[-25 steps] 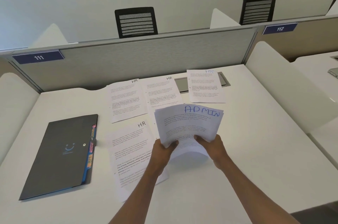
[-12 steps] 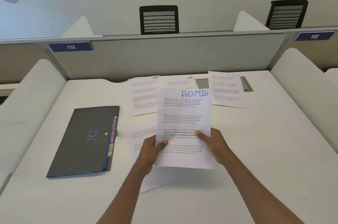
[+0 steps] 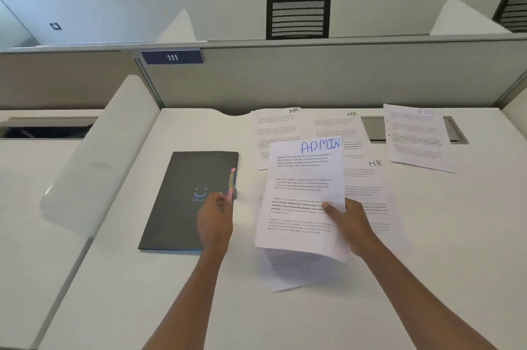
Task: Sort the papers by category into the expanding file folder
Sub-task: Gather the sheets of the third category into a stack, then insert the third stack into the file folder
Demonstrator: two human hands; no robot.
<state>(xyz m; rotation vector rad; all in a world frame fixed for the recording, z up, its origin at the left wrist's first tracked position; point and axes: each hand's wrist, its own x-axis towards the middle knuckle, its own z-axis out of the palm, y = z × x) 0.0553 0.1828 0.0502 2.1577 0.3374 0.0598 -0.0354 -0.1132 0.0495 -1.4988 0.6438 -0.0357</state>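
White table (image 3: 176, 292) fills my view, grey partition (image 3: 313, 75) behind. My right hand (image 3: 349, 224) pinches the ADMIN stack (image 3: 302, 201), raised just right of the dark expanding file folder (image 3: 185, 195). My left hand (image 3: 214, 218) hovers blurred at the folder's tabbed edge; I cannot tell its grip. HR sheets (image 3: 413, 135) lie beyond.

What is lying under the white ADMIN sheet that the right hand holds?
Under the white ADMIN sheet, held by the right hand, more white printed pages show at its lower edge, and an HR-marked sheet lies partly beneath. Their covered parts and their number cannot be seen.
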